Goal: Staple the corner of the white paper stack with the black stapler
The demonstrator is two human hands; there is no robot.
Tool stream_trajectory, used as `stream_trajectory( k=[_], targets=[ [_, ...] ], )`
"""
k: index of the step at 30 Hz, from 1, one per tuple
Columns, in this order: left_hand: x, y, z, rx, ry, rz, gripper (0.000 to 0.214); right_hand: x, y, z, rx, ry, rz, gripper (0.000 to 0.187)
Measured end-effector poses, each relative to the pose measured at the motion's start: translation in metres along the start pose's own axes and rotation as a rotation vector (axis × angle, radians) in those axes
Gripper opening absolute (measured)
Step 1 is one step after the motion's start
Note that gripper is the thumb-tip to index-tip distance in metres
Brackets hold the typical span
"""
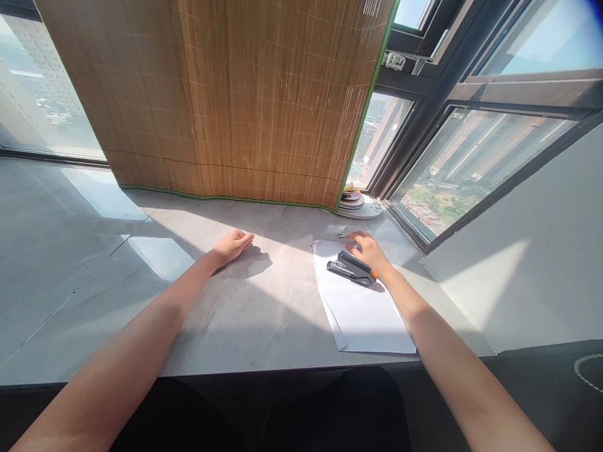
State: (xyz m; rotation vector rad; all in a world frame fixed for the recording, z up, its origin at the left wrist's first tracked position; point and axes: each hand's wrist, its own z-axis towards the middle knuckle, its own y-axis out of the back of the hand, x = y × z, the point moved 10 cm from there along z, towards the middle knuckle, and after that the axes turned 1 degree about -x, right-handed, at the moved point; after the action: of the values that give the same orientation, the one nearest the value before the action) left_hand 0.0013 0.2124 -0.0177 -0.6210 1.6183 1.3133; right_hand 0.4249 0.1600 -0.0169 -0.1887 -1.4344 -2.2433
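Observation:
My left hand (234, 245) rests closed on the pale stone-look sill, with nothing seen in it. At the top of a few white paper sheets (377, 326), my right hand (368, 249) has its fingers bent round a slim grey strip (347, 240). The strip is too small to name surely, and the fingers partly cover it. Just below that hand, a black stapler (351, 269) with an orange part at its rear lies on the paper. Something clear, like thin plastic (333, 230), lies beyond the paper's top edge.
A bamboo blind (245, 107) with green edging hangs down to the sill (254, 314) in front of me. Stacked round items (353, 202) sit in the corner by the windows. A white wall (532, 276) stands at the right. The sill's dark front edge runs before my lap.

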Motion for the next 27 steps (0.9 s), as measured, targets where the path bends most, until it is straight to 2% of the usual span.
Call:
stream_trajectory(
  k=[5,10,15,19,24,27],
  targets=[
    [-0.002,0.001,-0.002,-0.014,-0.001,-0.071,0.051,0.007,-0.006,0.001,0.070,0.002,-0.149,0.040],
    [-0.001,0.000,0.000,-0.008,-0.008,-0.140,0.051,0.008,-0.017,0.000,0.201,0.011,-0.168,0.046],
    [0.001,0.000,0.003,-0.015,-0.014,-0.122,0.051,0.006,-0.025,0.000,0.238,0.021,-0.163,0.045],
    [0.000,0.009,0.003,-0.070,-0.019,-0.177,0.052,0.007,-0.031,0.003,0.264,-0.006,-0.232,0.049],
    [-0.007,0.034,0.005,-0.149,-0.152,-0.519,0.055,0.025,-0.046,0.011,0.246,0.041,-0.279,0.054],
    [0.003,0.056,0.010,-0.223,-0.167,-0.777,0.056,0.045,-0.059,0.018,0.225,0.065,-0.306,0.052]
  ],
)
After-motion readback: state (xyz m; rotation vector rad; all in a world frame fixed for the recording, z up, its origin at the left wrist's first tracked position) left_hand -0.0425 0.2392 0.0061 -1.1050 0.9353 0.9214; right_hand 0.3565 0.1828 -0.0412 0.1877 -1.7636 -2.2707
